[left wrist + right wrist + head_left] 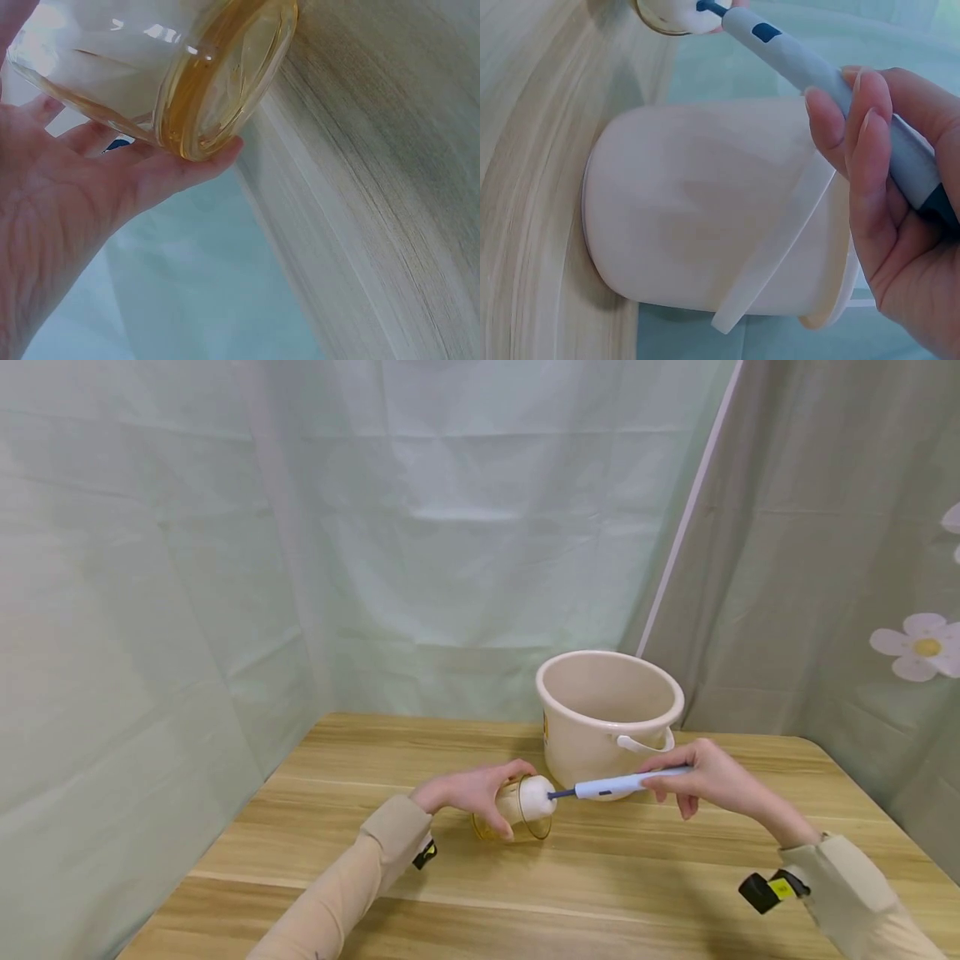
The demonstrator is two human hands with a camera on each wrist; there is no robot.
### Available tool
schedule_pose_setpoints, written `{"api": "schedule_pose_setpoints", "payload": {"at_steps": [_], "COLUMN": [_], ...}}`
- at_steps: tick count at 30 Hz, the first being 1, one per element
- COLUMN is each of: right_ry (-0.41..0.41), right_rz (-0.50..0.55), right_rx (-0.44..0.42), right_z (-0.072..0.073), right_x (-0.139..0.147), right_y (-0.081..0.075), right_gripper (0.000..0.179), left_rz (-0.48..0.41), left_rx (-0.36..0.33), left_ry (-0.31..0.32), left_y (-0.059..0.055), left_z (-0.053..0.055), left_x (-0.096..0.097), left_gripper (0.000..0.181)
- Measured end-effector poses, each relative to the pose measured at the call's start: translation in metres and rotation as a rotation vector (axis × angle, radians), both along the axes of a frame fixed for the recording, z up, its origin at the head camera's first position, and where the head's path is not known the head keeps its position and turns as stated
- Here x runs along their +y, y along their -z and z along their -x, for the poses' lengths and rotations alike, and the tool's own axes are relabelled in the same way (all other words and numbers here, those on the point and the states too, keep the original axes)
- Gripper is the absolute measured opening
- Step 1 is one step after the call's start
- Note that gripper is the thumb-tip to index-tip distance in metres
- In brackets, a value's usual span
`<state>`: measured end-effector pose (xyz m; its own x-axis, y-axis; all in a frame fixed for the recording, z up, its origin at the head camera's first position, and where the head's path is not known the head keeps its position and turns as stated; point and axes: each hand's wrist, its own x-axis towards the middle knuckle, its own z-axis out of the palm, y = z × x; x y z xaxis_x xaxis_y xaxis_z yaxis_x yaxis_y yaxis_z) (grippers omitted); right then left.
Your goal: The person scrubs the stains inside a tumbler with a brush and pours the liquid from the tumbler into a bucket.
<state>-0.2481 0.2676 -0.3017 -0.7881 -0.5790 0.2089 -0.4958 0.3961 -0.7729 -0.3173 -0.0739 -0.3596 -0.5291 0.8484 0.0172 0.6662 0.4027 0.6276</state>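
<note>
My left hand (480, 791) grips an amber glass cup (491, 828) that is tilted with its mouth to the right, just above or on the table. In the left wrist view the thick base of the glass cup (217, 82) shows, with fingers along its side. My right hand (712, 783) holds a cup brush by its light blue handle (611, 787), fingers wrapped round it in the right wrist view (817, 82). The brush's round white sponge head (537, 797) sits in the mouth of the cup.
A cream bucket (577, 747) with a white handle (645, 745) stands behind the brush on the wooden table (360, 877). Pale curtains (465, 543) hang behind and beside the table. Each wrist wears a small black camera (761, 892).
</note>
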Motion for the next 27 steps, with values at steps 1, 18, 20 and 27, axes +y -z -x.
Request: {"api": "schedule_pose_setpoints", "payload": {"at_steps": [1,18,20,27], "right_ry": [0.004,-0.062,-0.066,-0.059], "right_rz": [-0.005,-0.026,-0.012,0.038], "right_rx": [-0.002,-0.049,-0.053,-0.060], "right_z": [0.0000,0.0002,0.0004,-0.0012], "right_x": [0.0003,0.0023,0.0023,0.0057], "right_y": [-0.0001,-0.0017,-0.0002,0.0053], "right_gripper": [0.019,0.018,0.018,0.017], "left_rz": [0.003,0.029,0.028,0.010], "left_rx": [-0.001,0.022,0.018,0.002], "left_ry": [0.000,-0.028,-0.035,-0.052], "left_y": [0.0001,0.0003,0.0006,0.0027], "left_z": [-0.0002,-0.0004,-0.0013,-0.0017], "left_x": [-0.0001,-0.0028,-0.0025,-0.0044], "left_gripper": [0.082,0.086,0.086,0.086]}}
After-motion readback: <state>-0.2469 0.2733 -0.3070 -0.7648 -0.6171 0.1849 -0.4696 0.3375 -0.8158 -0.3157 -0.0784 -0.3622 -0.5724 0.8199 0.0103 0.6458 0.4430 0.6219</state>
